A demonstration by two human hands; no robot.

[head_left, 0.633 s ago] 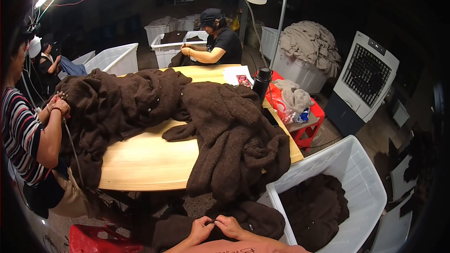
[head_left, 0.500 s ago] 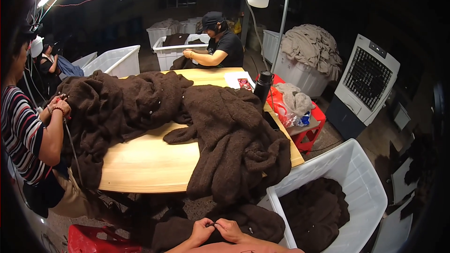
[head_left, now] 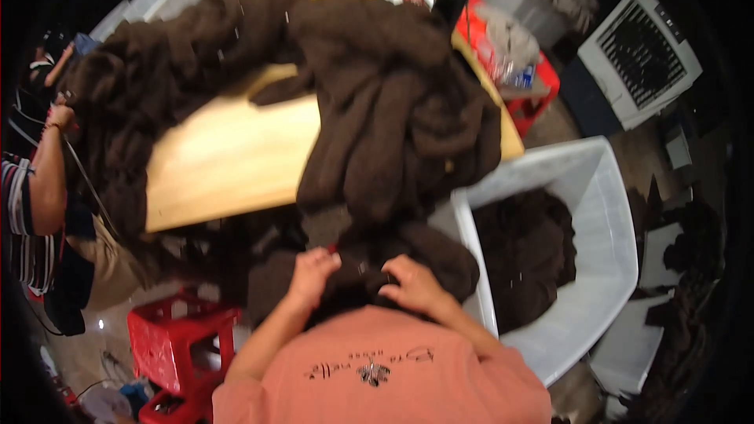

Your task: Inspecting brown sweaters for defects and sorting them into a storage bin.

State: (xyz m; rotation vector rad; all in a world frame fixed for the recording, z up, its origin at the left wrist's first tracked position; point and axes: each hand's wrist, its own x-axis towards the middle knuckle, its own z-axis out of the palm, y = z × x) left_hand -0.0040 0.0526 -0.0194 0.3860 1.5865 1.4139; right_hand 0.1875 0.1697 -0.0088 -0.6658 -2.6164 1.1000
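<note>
A dark brown knitted garment (head_left: 369, 250) lies bunched in my lap, below the table edge, with a small pale spot on it between my hands. My left hand (head_left: 316, 275) is closed at its left part, and a small red thing, too blurred to name, shows at the fingertips. On the right, my right hand (head_left: 414, 286) curls its thumb and fingers around a fold of the same garment. The two hands are apart, with fabric between them.
A wooden table (head_left: 236, 161) carries a large heap of brown garments (head_left: 393, 86). At right stands a white bin (head_left: 605, 243) holding brown garments. Red stools (head_left: 177, 345) are at lower left; a striped-sleeved co-worker (head_left: 43, 196) stands left. An air cooler (head_left: 640, 59) is far right.
My view has tipped down, so the table sits higher. My hands, together at the garment before, have moved apart, and a red thing now shows at my left fingertips.
</note>
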